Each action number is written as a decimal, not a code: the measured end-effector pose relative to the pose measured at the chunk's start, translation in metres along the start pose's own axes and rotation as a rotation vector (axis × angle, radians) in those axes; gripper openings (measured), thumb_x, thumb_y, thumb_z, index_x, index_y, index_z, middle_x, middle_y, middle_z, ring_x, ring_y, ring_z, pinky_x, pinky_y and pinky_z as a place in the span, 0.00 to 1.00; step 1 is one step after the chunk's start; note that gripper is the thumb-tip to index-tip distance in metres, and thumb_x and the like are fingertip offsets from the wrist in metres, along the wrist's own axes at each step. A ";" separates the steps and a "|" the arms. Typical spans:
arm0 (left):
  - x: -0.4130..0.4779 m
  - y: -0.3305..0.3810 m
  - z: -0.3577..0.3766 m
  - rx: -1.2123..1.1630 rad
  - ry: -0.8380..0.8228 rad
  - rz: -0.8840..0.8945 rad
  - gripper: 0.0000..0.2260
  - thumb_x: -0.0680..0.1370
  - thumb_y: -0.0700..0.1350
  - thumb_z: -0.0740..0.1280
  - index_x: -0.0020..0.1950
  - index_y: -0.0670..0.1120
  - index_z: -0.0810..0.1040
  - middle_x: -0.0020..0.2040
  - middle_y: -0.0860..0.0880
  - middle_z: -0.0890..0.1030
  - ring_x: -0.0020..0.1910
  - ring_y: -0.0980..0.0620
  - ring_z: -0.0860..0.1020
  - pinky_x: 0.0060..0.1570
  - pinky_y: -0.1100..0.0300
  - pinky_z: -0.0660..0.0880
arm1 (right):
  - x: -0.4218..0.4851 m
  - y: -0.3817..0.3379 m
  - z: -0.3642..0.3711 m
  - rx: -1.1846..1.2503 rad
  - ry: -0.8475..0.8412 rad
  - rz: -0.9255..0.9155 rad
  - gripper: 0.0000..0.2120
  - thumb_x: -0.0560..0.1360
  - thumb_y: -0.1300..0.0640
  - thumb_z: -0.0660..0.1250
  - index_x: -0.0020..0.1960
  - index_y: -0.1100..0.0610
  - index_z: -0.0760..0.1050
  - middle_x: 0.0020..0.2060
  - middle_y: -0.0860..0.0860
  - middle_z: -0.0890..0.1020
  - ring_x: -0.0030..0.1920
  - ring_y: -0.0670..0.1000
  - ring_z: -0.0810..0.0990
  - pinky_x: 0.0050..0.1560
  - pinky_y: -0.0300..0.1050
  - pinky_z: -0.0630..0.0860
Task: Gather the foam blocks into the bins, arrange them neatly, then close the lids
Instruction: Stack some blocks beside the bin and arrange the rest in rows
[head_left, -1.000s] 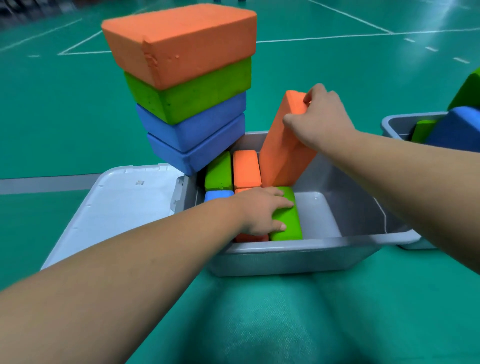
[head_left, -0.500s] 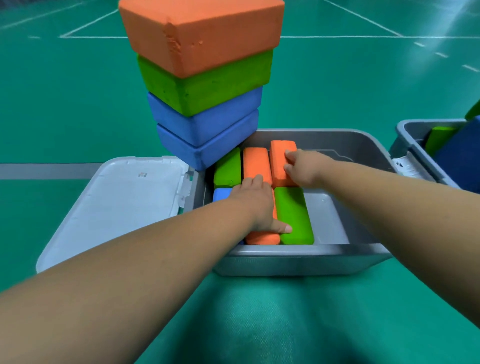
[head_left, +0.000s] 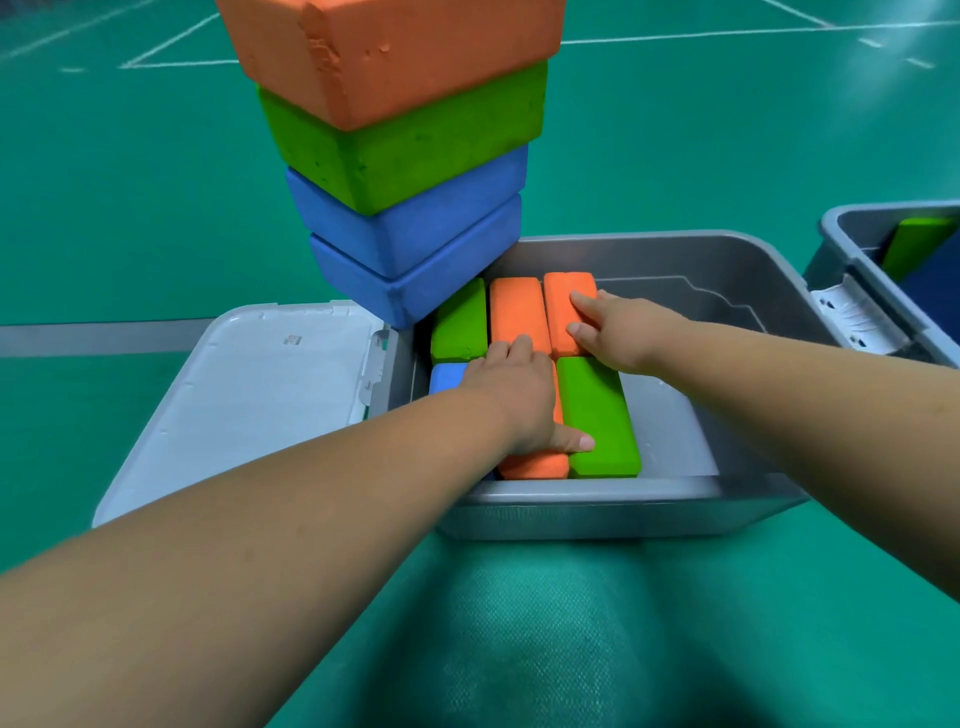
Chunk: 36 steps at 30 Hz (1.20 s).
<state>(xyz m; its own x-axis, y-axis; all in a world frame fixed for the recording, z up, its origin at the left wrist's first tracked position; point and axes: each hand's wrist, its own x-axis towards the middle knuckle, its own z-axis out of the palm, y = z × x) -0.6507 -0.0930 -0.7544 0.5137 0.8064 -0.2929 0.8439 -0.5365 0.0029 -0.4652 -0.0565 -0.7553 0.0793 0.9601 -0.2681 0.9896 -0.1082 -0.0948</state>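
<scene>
A green sports floor (head_left: 130, 208) is marked with white court lines (head_left: 171, 49), crossed by a grey band (head_left: 104, 338), and lit with glare at upper right.

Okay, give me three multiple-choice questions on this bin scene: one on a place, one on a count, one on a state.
1. The right hand rests on: A a blue block; B the far-right orange block in the bin; C the floor.
2. Blocks in the stack at the bin's far-left corner: A two; B six; C four.
3. The bin's lid is: A open, lying to the left; B shut; C missing.
Answers: 1 B, the hand lies flat on it; 2 C, orange, green, two blue; 3 A, it lies flat beside the bin.
</scene>
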 end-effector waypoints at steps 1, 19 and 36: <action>0.001 0.000 0.001 0.003 0.000 -0.003 0.50 0.69 0.78 0.66 0.78 0.44 0.63 0.78 0.43 0.62 0.75 0.39 0.62 0.74 0.42 0.64 | 0.001 -0.002 -0.001 -0.012 -0.001 0.000 0.31 0.86 0.39 0.50 0.85 0.47 0.47 0.84 0.54 0.52 0.79 0.62 0.62 0.77 0.57 0.63; -0.009 0.000 -0.009 -0.011 -0.036 -0.012 0.52 0.70 0.76 0.66 0.83 0.45 0.56 0.83 0.43 0.55 0.79 0.39 0.58 0.77 0.44 0.59 | -0.011 -0.017 -0.008 -0.176 -0.109 0.011 0.28 0.88 0.47 0.49 0.85 0.48 0.42 0.84 0.55 0.45 0.82 0.59 0.55 0.78 0.55 0.58; -0.033 -0.016 -0.042 0.045 0.264 0.047 0.19 0.80 0.58 0.65 0.64 0.46 0.76 0.62 0.46 0.76 0.63 0.43 0.75 0.56 0.47 0.75 | -0.038 -0.007 -0.045 -0.173 0.068 -0.103 0.15 0.79 0.48 0.60 0.56 0.52 0.84 0.50 0.53 0.79 0.50 0.57 0.80 0.55 0.53 0.80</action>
<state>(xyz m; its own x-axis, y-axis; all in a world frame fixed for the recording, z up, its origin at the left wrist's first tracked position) -0.6748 -0.1010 -0.7047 0.5796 0.8142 -0.0335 0.8135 -0.5805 -0.0339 -0.4697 -0.0808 -0.7014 -0.0213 0.9797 -0.1996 0.9983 0.0317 0.0490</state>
